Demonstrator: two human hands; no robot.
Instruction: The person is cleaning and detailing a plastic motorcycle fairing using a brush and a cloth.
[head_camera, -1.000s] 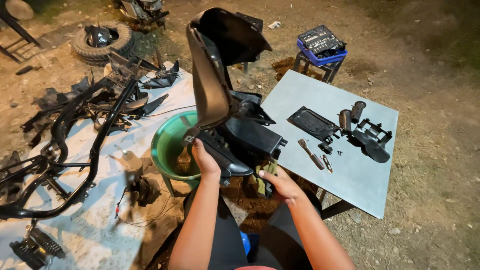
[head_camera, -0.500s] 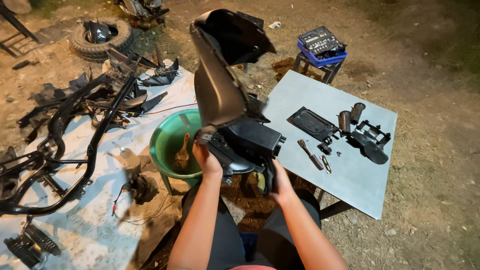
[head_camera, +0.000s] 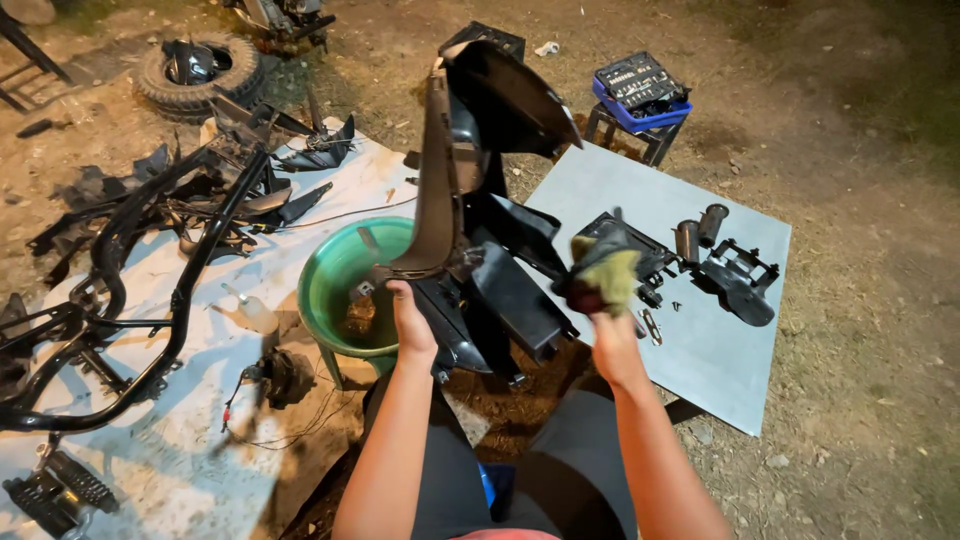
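- Our left hand (head_camera: 412, 325) grips the black plastic body panel (head_camera: 470, 210), upright over the green basin (head_camera: 335, 285).
- Our right hand (head_camera: 612, 340) clutches a rag (head_camera: 603, 272).
- Risk: one-handed hold; the top-heavy panel may tip.

Centre frame, a glossy black plastic scooter body panel (head_camera: 470, 250); a round green plastic basin (head_camera: 340, 290) beside it; a yellow-green rag (head_camera: 603, 275); at right, a pale grey flat board (head_camera: 720, 350).

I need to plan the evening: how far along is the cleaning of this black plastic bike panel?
Done: the bike is stripped, its frame on the white sheet and small parts on the grey board. In hand: the left hand props the black panel over the green basin, while the right hand holds a rag beside it. Left: I cannot tell how much is still dirty.
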